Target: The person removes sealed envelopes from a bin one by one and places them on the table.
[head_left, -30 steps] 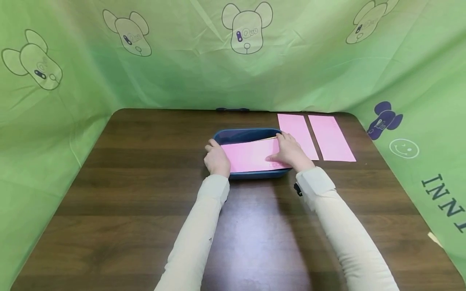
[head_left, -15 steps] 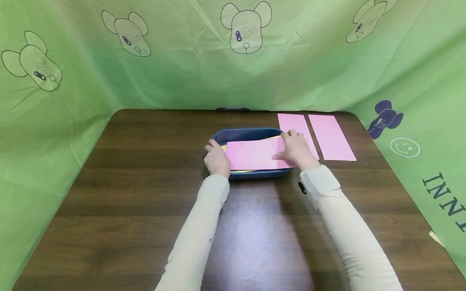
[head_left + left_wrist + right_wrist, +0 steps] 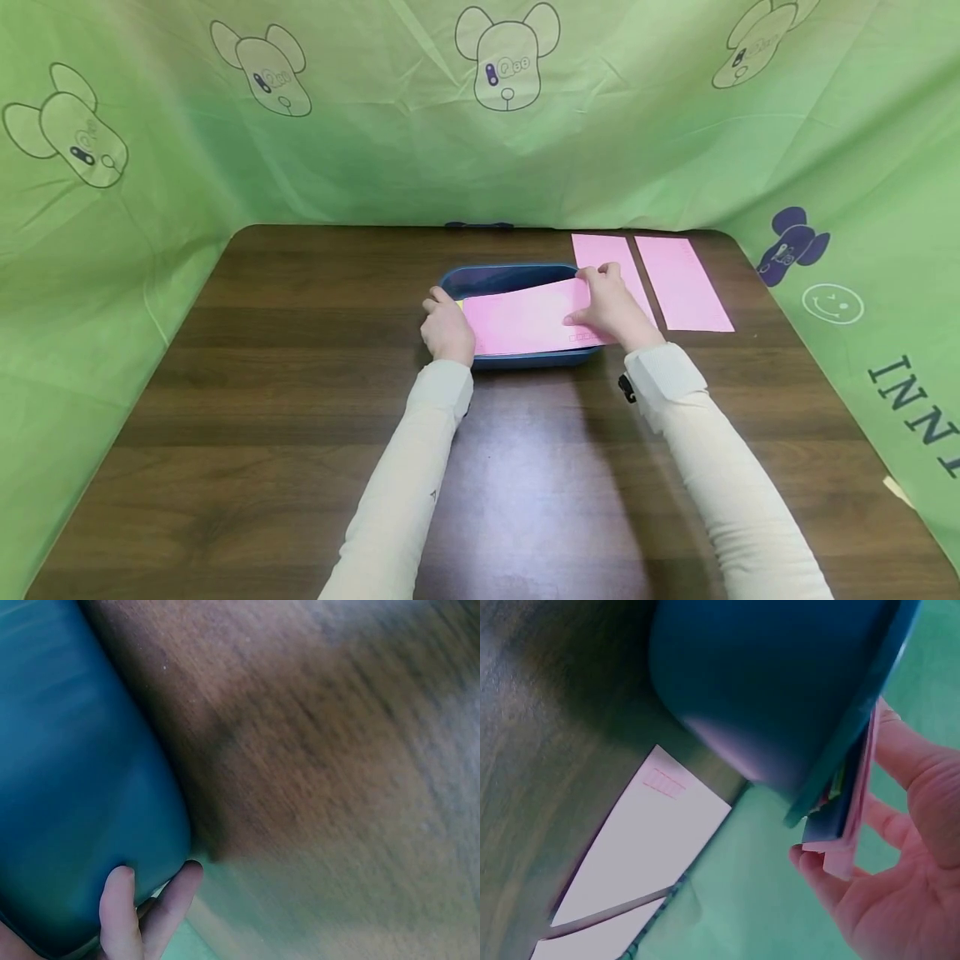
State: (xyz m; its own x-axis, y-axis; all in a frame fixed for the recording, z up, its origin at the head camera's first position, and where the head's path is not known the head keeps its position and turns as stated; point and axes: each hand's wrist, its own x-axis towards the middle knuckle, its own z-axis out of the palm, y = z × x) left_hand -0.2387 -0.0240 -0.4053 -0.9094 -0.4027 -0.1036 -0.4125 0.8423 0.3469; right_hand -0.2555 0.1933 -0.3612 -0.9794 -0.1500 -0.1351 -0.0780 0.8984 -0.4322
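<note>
A blue plastic bin (image 3: 532, 362) stands on the table, and a pink envelope (image 3: 517, 321) lies slanted across its opening. My left hand (image 3: 448, 329) holds the bin's left end; in the left wrist view its fingertips (image 3: 118, 900) curl against the blue wall (image 3: 75, 772). With thumb on top and fingers beneath, my right hand (image 3: 611, 308) pinches the envelope's right end, which sticks out past the rim. A yellow corner (image 3: 460, 305) peeks out at the envelope's left. The right wrist view shows several layered paper edges (image 3: 840, 802) beside the rim.
Two more pink envelopes, a nearer one (image 3: 611, 258) and an outer one (image 3: 682, 283), lie side by side on the wooden table (image 3: 300, 400) behind and right of the bin. A green printed cloth (image 3: 375, 150) hangs around the table.
The right hand has shifted rightward, drawing the pink envelope with it. Yellow showed at the envelope's left and lower edges half a second ago; now only a small corner shows. The left hand stays put.
</note>
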